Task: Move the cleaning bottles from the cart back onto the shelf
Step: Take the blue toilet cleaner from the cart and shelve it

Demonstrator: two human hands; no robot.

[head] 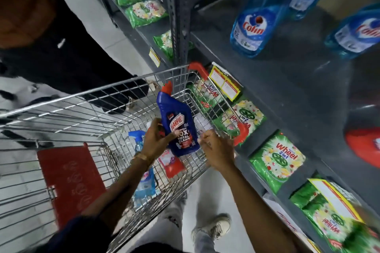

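My left hand grips a dark blue Harpic bottle with a red cap, held upright above the wire cart. Just right of the bottle's base, my right hand hovers with its fingers curled and apart, holding nothing. Down in the cart lie a light blue spray bottle and a red and white pack, partly hidden by my left arm. On the grey shelf to the right stand three blue Colin bottles.
Green Wheel detergent packs fill the lower shelf beside the cart. The cart has a red child-seat flap and red corner guards. Another person in dark clothes stands past the cart at left. My shoe rests on the pale floor.
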